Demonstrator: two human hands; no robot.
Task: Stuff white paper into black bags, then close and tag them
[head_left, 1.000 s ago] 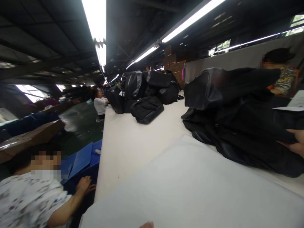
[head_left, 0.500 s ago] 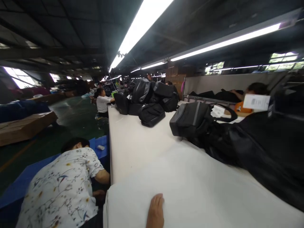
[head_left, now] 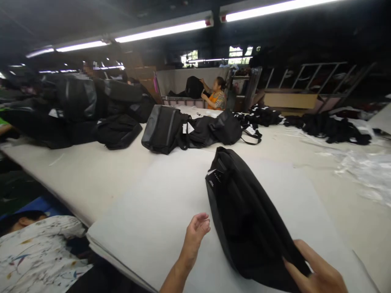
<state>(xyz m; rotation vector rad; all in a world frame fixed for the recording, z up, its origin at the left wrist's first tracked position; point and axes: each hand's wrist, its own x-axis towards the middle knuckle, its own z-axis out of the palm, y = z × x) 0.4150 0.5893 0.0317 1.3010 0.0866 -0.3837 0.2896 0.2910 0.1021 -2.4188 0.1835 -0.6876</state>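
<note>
A black bag [head_left: 244, 211] stands tilted over the white sheets [head_left: 152, 203] in front of me, a printed black tag [head_left: 215, 178] on its upper left side. Its lower right end is gripped by my right hand [head_left: 317, 268], thumb on the near side. Just left of the bag, my left hand [head_left: 195, 232] is raised with bent fingers apart, holding nothing and not touching the bag.
Black bags [head_left: 165, 128] lie across the table [head_left: 91, 175], with a larger heap [head_left: 79, 101] at the left. Black straps [head_left: 330, 126] and clear plastic bags [head_left: 366, 175] lie right. A person in a floral shirt [head_left: 39, 248] bends at the left edge; another [head_left: 215, 95] handles a bag behind.
My view has swung right. The black bag now stands over the sheets in my right hand. My left hand, earlier flat on the sheets, has lifted beside it.
</note>
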